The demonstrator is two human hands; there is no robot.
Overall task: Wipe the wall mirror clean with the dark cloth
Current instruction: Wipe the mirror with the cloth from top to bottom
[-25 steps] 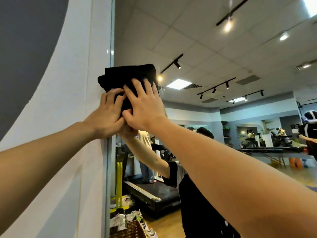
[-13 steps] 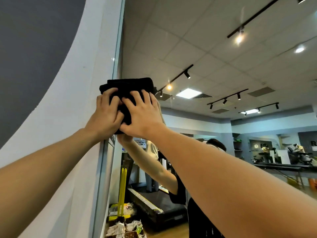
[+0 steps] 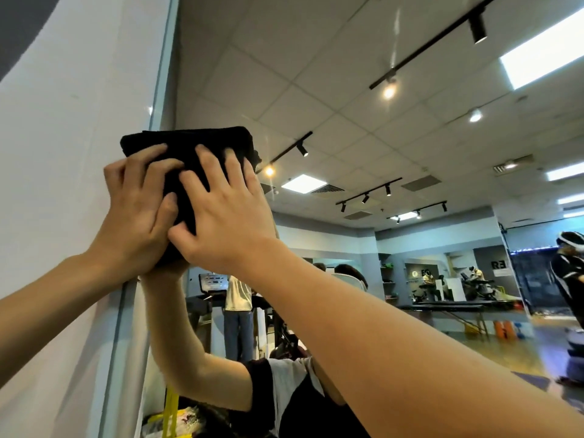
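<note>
A folded dark cloth (image 3: 202, 143) lies flat against the wall mirror (image 3: 347, 121), high up beside the mirror's left edge. My left hand (image 3: 136, 210) presses on the cloth's left part with straight fingers. My right hand (image 3: 227, 213) presses on its right part, fingers spread flat. The lower half of the cloth is hidden under both hands. My raised arms and dark top show reflected in the glass below the hands.
A white wall (image 3: 63, 184) borders the mirror's left frame (image 3: 158, 90). The glass reflects a gym room with ceiling track lights, a treadmill (image 3: 205, 298), a standing person (image 3: 238, 314) and other people at the far right.
Both hands have slid the cloth upward along the mirror's left edge, and my view has tilted up toward the ceiling reflection.
</note>
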